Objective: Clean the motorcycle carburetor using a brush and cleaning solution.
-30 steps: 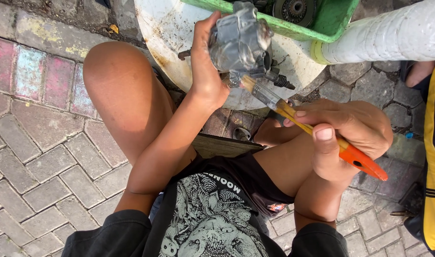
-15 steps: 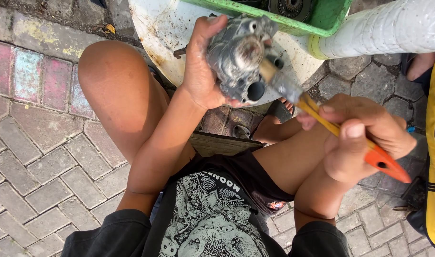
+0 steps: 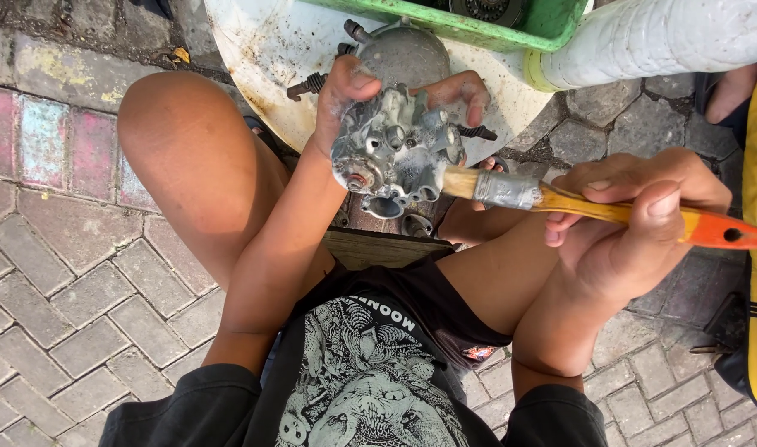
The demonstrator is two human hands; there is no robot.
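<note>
My left hand grips a grey metal carburettor, wet and pale with cleaning fluid, and holds it up over my lap. In my right hand is a paintbrush with a yellow and orange handle and a metal ferrule. Its bristle end touches the right side of the carburettor. A second round grey metal part lies in the white basin just behind the carburettor.
A green plastic crate sits over the basin at the top. A large white plastic bottle lies at the top right. Another person's hand and black-and-yellow clothing are at the right edge. Brick paving surrounds my knees.
My left hand has lowered and turned the carburettor towards me. The brush has swung from a slant to nearly level, its tip now at the part's right side.
</note>
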